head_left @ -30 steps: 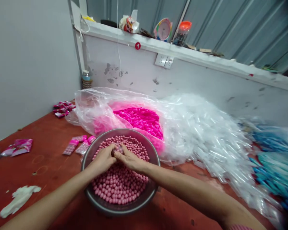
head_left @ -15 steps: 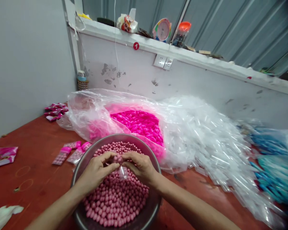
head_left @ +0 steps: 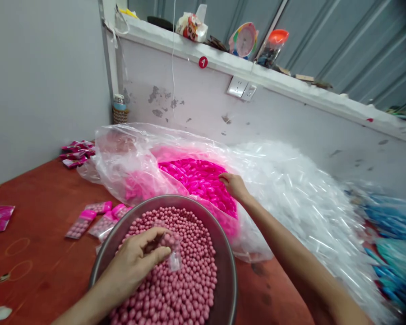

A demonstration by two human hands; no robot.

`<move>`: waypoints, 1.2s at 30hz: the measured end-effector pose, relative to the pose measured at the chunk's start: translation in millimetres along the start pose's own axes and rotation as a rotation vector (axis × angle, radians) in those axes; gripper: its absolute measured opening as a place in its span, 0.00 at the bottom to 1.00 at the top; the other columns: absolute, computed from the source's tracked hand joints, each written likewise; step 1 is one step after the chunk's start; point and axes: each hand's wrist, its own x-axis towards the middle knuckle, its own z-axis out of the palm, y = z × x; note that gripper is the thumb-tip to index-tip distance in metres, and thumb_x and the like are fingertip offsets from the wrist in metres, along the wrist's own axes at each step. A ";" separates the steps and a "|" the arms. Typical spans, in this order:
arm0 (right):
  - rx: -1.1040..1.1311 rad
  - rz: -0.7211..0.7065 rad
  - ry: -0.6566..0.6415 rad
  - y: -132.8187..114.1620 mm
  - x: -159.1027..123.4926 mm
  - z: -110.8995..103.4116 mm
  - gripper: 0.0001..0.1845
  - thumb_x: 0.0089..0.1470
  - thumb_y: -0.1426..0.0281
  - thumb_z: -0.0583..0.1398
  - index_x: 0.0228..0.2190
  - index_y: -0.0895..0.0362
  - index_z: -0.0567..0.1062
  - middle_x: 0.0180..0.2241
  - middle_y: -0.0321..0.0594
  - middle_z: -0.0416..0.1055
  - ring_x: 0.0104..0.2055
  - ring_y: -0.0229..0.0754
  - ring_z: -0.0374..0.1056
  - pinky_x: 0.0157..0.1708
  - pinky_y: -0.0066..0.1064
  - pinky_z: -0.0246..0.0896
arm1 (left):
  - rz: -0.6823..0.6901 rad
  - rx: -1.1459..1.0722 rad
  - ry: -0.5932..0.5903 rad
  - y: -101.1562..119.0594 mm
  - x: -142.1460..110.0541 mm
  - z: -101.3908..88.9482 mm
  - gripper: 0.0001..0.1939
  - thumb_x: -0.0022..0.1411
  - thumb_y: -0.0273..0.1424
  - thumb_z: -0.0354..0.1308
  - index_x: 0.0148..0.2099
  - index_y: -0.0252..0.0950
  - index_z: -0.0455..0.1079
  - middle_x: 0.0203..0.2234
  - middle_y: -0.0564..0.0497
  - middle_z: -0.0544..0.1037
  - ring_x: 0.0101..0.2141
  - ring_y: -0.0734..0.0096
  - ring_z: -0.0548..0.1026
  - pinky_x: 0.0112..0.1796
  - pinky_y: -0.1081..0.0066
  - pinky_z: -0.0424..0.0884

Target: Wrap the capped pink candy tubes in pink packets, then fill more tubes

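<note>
My left hand point(head_left: 140, 255) is closed round a small clear plastic container point(head_left: 175, 261) with pink balls inside. It holds this over a metal bowl point(head_left: 230, 271) full of loose pink balls point(head_left: 165, 293). Farther back, my right hand point(head_left: 234, 185) reaches over bright pink plastic caps point(head_left: 196, 178) in an open clear plastic bag point(head_left: 135, 144). Its fingertips are pinched together at the right side of the caps; whether a cap is between them is too small to tell.
Filled pink-capped packs point(head_left: 81, 224) lie left of the bowl, with pink sachets point(head_left: 76, 153) behind. A heap of clear plastic containers point(head_left: 291, 194) spreads to the right, near bagged blue pieces point(head_left: 389, 221). A shelf point(head_left: 219, 56) runs along the wall point(head_left: 196, 90).
My right hand has left the clear container and moved up and right to the pink caps. My left hand keeps the container over the bowl. The view has shifted slightly.
</note>
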 end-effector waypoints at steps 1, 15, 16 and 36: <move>-0.020 -0.005 -0.019 8.9 12.7 6.1 0.12 0.52 0.75 0.52 0.33 0.58 0.76 0.34 0.45 0.75 0.37 0.48 0.70 0.39 0.38 0.61 | -0.004 -0.002 0.009 -0.4 0.6 -0.3 0.14 0.56 0.35 0.52 0.46 0.39 0.68 0.36 0.53 0.75 0.38 0.67 0.71 0.39 0.73 0.64; -0.182 0.011 -0.158 11.5 71.5 64.8 0.15 0.53 0.71 0.54 0.43 0.56 0.72 0.44 0.44 0.71 0.45 0.46 0.66 0.41 0.31 0.58 | -0.057 0.008 0.092 -2.2 1.2 -2.2 0.14 0.55 0.35 0.54 0.44 0.38 0.69 0.33 0.54 0.75 0.34 0.69 0.70 0.35 0.76 0.64; -0.192 0.023 -0.155 10.0 72.5 67.3 0.14 0.53 0.70 0.54 0.42 0.56 0.72 0.43 0.44 0.71 0.44 0.46 0.66 0.40 0.31 0.59 | -0.064 0.000 0.090 -1.8 1.5 -2.2 0.14 0.55 0.35 0.54 0.44 0.38 0.69 0.34 0.54 0.75 0.35 0.69 0.70 0.35 0.76 0.64; -0.049 -0.030 -0.049 -31.7 64.1 36.7 0.14 0.53 0.66 0.55 0.41 0.59 0.69 0.39 0.47 0.71 0.40 0.46 0.66 0.39 0.36 0.59 | -0.037 -0.365 0.228 -9.8 4.0 -4.3 0.14 0.54 0.34 0.56 0.43 0.35 0.70 0.34 0.51 0.74 0.33 0.71 0.70 0.34 0.74 0.67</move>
